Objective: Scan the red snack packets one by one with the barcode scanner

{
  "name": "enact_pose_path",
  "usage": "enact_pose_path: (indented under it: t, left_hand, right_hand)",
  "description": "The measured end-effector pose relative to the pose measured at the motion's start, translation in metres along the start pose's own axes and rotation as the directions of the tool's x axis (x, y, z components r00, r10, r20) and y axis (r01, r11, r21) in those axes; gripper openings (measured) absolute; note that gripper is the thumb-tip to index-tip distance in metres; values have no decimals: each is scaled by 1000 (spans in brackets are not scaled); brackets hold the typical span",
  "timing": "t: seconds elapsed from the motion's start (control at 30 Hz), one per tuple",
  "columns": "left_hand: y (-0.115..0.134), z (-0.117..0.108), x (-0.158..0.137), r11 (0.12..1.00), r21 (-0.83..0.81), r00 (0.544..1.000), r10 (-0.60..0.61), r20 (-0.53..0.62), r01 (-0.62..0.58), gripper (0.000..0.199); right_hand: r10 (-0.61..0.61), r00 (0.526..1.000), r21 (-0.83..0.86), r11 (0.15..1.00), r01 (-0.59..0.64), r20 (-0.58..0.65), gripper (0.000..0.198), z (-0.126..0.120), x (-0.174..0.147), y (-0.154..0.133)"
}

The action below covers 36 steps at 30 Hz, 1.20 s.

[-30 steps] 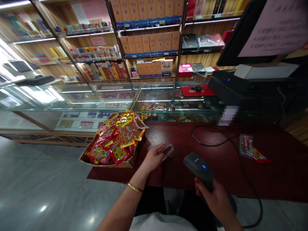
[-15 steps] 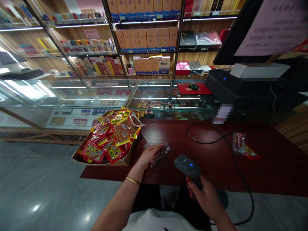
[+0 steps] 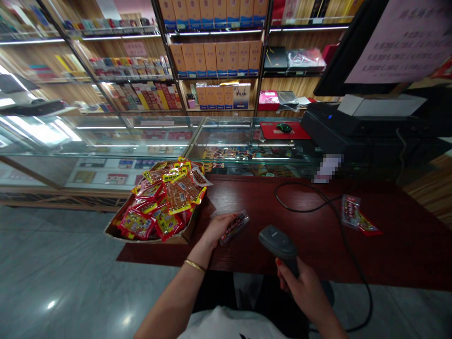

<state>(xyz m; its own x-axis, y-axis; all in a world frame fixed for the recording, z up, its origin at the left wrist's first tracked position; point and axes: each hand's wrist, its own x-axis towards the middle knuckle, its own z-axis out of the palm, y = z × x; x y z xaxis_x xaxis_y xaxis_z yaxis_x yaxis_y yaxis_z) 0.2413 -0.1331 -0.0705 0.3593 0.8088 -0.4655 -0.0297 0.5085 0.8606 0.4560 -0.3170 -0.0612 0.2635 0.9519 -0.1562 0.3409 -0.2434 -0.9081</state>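
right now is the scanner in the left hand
No, the right hand grips the scanner, while the left hand holds a small packet.

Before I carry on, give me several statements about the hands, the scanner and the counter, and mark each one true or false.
1. The right hand grips the dark scanner. True.
2. The left hand is inside the cardboard box. False: it holds a clear packet, to the right of the box.
3. Two more packets lie on the counter, to the right of the scanner. True.
4. The gold bracelet is on the right arm. False: it is on the left arm.
5. The computer mouse sits on a red mat. True.
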Motion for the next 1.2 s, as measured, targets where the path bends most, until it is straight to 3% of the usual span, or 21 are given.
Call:
enact_pose_path:
  t: [0.13, 0.23, 0.33, 0.47, 0.57, 0.63, 0.7, 0.77, 0.87, 0.93, 1.0, 1.03, 1.1, 1.13, 1.2]
  left_hand:
    - [0, 2, 3, 999, 14, 999, 36, -9, -36, 43]
    - [1, 22, 17, 999, 39, 997, 33, 65, -36, 45]
    - [1, 71, 39, 1000, 27, 978, -12, 207, 6, 41]
    - [1, 169, 70, 987, -4, 911, -148, 386, 162, 32]
    - [4, 234, 88, 978, -8, 850, -176, 496, 207, 29]
    - [7, 261, 95, 974, 0, 826, -191, 531, 225, 27]
    - [8, 268, 96, 974, 10, 830, -198, 522, 226, 25]
    - [5, 254, 89, 980, 8, 862, -180, 473, 200, 27]
    - [-5, 200, 63, 993, -22, 929, -104, 355, 120, 31]
    - [-8, 151, 33, 999, -7, 968, 54, 246, -54, 28]
    - [-3, 98, -5, 953, 93, 954, 280, 102, -290, 23]
    - [2, 72, -25, 906, 177, 922, 387, 22, -384, 21]
    - [16, 20, -67, 804, 371, 825, 546, -149, -465, 21]
    - [25, -6, -87, 748, 474, 750, 616, -239, -464, 22]
    - [41, -56, -121, 639, 671, 540, 739, -402, -376, 22]
  right_hand:
    - [18, 999, 79, 997, -15, -34, 49, -2, -1, 3]
    - [19, 998, 186, 983, -6, -66, 48, -6, -4, 8]
    - [37, 988, 256, 967, 2, -147, 48, -13, -9, 10]
    - [55, 969, 284, 959, 16, -242, 51, -24, -22, 11]
    - [97, 947, 308, 952, 2, -308, 55, -29, -30, 12]
    - [124, 931, 304, 953, -15, -343, 59, -32, -33, 11]
    - [136, 922, 291, 956, -27, -362, 63, -34, -34, 8]
    - [132, 925, 278, 960, -29, -357, 63, -34, -35, 3]
    - [101, 944, 234, 972, -26, -315, 62, -30, -35, -3]
    - [89, 955, 176, 984, -39, -284, 63, -25, -32, -2]
    - [78, 966, 124, 991, -49, -245, 65, -18, -25, 2]
    - [66, 972, 109, 993, -43, -223, 65, -14, -20, 5]
    - [24, 987, 96, 995, -9, -159, 66, -6, -8, 7]
    - [5, 992, 94, 996, 6, -124, 66, -2, -2, 8]
    - [-14, 998, 95, 995, 21, -68, 65, 5, 7, 5]
